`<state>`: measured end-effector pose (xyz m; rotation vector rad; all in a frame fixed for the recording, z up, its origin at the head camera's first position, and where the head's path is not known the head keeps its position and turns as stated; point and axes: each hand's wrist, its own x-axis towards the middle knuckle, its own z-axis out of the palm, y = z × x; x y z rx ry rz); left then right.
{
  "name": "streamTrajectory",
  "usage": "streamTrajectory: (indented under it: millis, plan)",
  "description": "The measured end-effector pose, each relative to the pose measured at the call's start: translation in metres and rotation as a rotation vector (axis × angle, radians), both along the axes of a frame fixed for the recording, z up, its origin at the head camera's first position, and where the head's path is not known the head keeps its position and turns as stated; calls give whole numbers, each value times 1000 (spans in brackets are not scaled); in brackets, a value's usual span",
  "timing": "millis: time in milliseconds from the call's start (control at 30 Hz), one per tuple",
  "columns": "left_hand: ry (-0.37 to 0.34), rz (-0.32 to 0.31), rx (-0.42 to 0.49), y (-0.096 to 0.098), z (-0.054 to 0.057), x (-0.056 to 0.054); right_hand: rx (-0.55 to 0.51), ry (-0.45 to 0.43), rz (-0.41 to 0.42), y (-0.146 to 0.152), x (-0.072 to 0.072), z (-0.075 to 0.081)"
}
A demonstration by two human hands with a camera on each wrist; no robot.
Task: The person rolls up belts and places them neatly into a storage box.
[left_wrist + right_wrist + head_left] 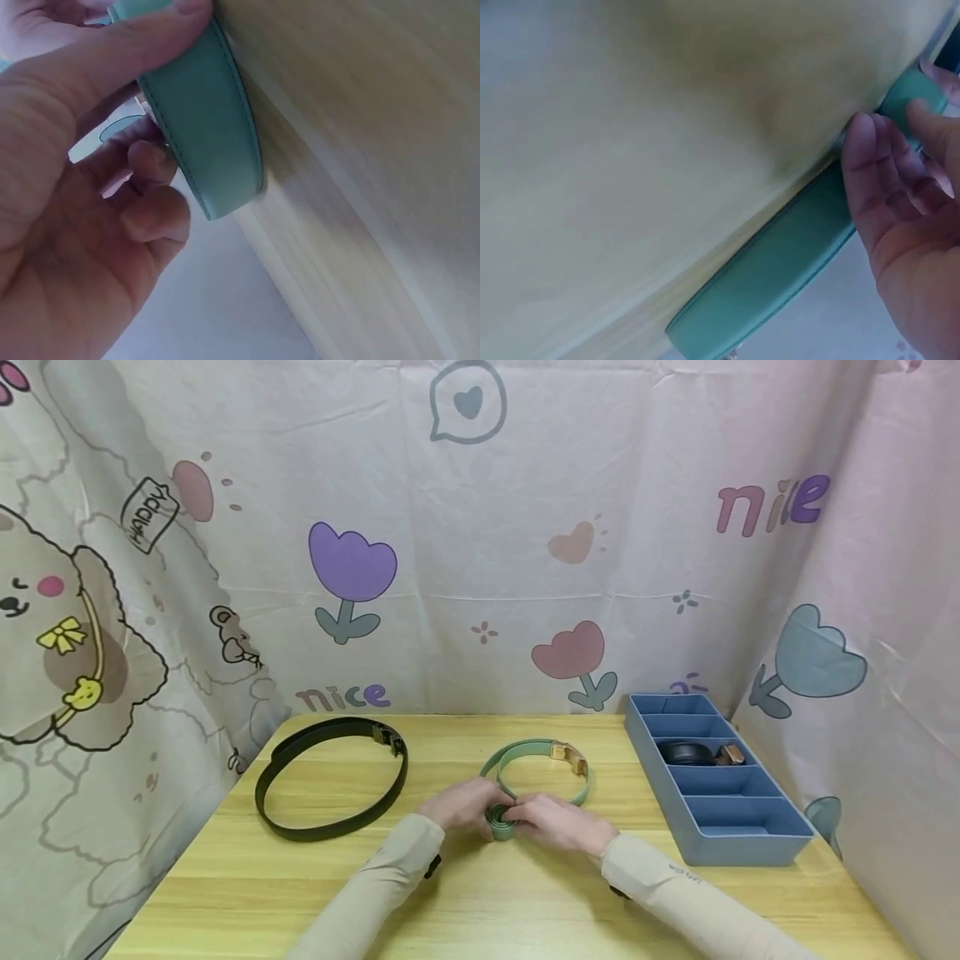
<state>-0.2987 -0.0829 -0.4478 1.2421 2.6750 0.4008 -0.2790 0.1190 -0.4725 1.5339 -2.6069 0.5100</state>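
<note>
A green belt (543, 746) stands on edge on the table, its near end wound into a tight coil and its far part a loose loop with a gold buckle (568, 755). My left hand (463, 806) grips the coil from the left; in the left wrist view the thumb lies along the stitched strap (202, 120). From the other side my right hand (562, 823) pinches the coil, with its thumb on the strap in the right wrist view. A stretch of green strap (769, 262) runs past the right hand's fingers.
On the left of the table (517, 918) a black belt (318, 833) stands in a wide open loop. A blue-grey divided box (663, 802) is at the right, with a rolled black belt (686, 753) and its copper-coloured buckle (730, 755) in one compartment. A printed curtain (480, 552) hangs behind.
</note>
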Motion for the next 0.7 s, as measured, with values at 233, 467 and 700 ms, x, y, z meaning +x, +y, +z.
streamTrajectory:
  millis: [233,467,700]
  plan:
    - [41,113,-15,1,-2,2,-6,-8,-15,-4,3,-1]
    - [34,39,-33,8,-2,3,8,-37,12,-1,0,2]
    - [43,27,-43,5,1,5,-12,-33,13,1,0,7]
